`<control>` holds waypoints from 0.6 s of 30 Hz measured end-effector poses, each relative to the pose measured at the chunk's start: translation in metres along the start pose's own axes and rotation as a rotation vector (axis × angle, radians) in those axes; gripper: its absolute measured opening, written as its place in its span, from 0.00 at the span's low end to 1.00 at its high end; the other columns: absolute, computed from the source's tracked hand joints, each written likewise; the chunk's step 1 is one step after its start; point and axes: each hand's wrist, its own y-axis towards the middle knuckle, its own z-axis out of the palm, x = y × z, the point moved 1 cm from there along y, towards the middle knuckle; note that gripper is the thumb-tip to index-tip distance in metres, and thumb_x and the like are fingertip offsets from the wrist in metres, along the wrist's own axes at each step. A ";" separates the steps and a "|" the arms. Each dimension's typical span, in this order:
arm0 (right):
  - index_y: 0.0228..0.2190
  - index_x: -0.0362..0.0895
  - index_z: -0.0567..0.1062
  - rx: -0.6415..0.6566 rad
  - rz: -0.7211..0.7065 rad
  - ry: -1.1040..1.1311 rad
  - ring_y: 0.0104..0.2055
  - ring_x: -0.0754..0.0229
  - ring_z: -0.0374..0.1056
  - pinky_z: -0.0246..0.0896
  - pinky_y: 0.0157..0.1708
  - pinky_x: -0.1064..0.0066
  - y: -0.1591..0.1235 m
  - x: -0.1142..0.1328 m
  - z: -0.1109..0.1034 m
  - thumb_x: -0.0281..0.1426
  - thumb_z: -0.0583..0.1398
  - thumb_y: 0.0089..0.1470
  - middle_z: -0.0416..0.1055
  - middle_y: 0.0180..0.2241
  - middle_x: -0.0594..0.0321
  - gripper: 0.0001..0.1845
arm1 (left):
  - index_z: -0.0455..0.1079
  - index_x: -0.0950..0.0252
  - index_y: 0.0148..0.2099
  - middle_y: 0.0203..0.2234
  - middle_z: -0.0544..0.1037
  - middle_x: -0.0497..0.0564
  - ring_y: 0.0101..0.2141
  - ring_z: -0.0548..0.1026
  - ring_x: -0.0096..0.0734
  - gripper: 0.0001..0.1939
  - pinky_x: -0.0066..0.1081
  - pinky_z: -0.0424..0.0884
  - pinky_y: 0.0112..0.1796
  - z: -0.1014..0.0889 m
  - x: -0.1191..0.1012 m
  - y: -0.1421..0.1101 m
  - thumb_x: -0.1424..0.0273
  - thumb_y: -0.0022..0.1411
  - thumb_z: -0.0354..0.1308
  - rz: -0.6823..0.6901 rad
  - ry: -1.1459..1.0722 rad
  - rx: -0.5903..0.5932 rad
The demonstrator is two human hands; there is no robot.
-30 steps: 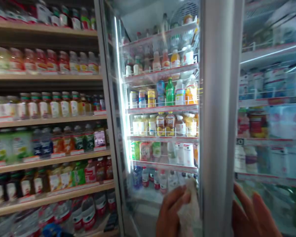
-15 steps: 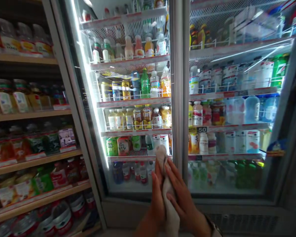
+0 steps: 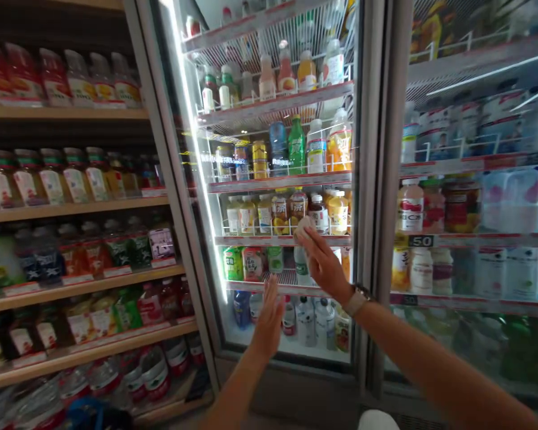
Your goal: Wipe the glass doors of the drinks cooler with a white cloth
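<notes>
I'm holding a cloth at the cooler's glass.
My right hand is gripping it under bent fingers, over the near side of brown bottles whose labels are showing 茶; my left hand is reaching forward to the left, empty, fingers extended, and I cannot tell whether it is touching glass. To the right, a dark tag is reading 50; smaller print is blurring.

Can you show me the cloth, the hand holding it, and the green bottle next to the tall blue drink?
Cloth (image 3: 303, 227): head view, its visible end.
Right hand (image 3: 326, 266): head view, back of the hand.
Green bottle (image 3: 296, 146): head view, middle of its front.
</notes>
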 end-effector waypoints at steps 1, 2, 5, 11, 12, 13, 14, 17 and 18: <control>0.67 0.54 0.51 0.055 -0.081 -0.038 0.70 0.55 0.49 0.58 0.65 0.53 0.018 -0.009 0.010 0.18 0.46 0.59 0.53 0.68 0.61 0.39 | 0.50 0.57 0.70 0.70 0.49 0.54 0.69 0.40 0.40 0.33 0.52 0.42 0.66 -0.019 0.014 0.005 0.50 0.69 0.44 0.000 0.068 -0.038; 0.67 0.53 0.51 0.102 -0.145 -0.080 0.70 0.55 0.47 0.55 0.66 0.51 0.033 -0.018 0.020 0.17 0.46 0.58 0.52 0.68 0.62 0.39 | 0.51 0.56 0.70 0.69 0.51 0.55 0.69 0.41 0.40 0.32 0.52 0.44 0.66 -0.039 0.029 0.010 0.51 0.69 0.45 0.002 0.136 -0.080; 0.66 0.49 0.54 0.159 -0.213 -0.209 0.71 0.52 0.45 0.49 0.68 0.46 0.059 -0.036 0.053 0.19 0.48 0.59 0.51 0.68 0.59 0.36 | 0.55 0.56 0.68 0.67 0.58 0.57 0.68 0.47 0.43 0.31 0.54 0.51 0.64 -0.109 0.071 0.027 0.51 0.68 0.48 0.007 0.342 -0.226; 0.65 0.46 0.58 0.235 -0.430 -0.256 0.68 0.52 0.52 0.54 0.66 0.52 0.023 -0.037 0.107 0.26 0.52 0.61 0.55 0.66 0.57 0.31 | 0.58 0.69 0.66 0.64 0.62 0.66 0.66 0.56 0.50 0.34 0.55 0.54 0.63 -0.275 0.124 0.063 0.53 0.65 0.46 -0.032 0.806 -0.449; 0.65 0.47 0.58 0.248 -0.458 -0.246 0.68 0.53 0.54 0.55 0.66 0.54 0.016 -0.037 0.112 0.26 0.52 0.61 0.56 0.66 0.58 0.32 | 0.58 0.72 0.65 0.64 0.62 0.68 0.66 0.54 0.52 0.34 0.56 0.53 0.62 -0.301 0.129 0.069 0.55 0.65 0.44 -0.023 0.895 -0.431; 0.65 0.48 0.57 0.258 -0.473 -0.239 0.67 0.54 0.55 0.55 0.66 0.55 0.009 -0.036 0.116 0.26 0.52 0.61 0.56 0.66 0.59 0.32 | 0.59 0.73 0.65 0.64 0.62 0.69 0.67 0.53 0.54 0.33 0.58 0.53 0.62 -0.325 0.134 0.076 0.57 0.65 0.43 -0.013 0.982 -0.398; 0.66 0.49 0.56 0.262 -0.481 -0.235 0.67 0.55 0.56 0.56 0.65 0.56 0.005 -0.036 0.118 0.26 0.53 0.61 0.56 0.66 0.60 0.33 | 0.59 0.72 0.64 0.63 0.63 0.68 0.67 0.53 0.55 0.32 0.60 0.52 0.61 -0.347 0.139 0.083 0.59 0.64 0.42 0.000 1.062 -0.349; 0.66 0.51 0.54 0.267 -0.480 -0.251 0.66 0.56 0.58 0.56 0.65 0.57 0.001 -0.036 0.121 0.27 0.53 0.61 0.56 0.66 0.62 0.33 | 0.65 0.65 0.61 0.60 0.70 0.62 0.65 0.57 0.52 0.29 0.61 0.48 0.61 -0.403 0.154 0.107 0.61 0.63 0.41 0.044 1.237 -0.118; 0.66 0.51 0.54 0.270 -0.477 -0.260 0.66 0.56 0.58 0.56 0.66 0.57 0.001 -0.036 0.121 0.27 0.53 0.61 0.56 0.66 0.63 0.34 | 0.67 0.63 0.60 0.58 0.71 0.61 0.65 0.59 0.50 0.28 0.60 0.48 0.62 -0.417 0.159 0.114 0.61 0.62 0.41 0.058 1.276 -0.042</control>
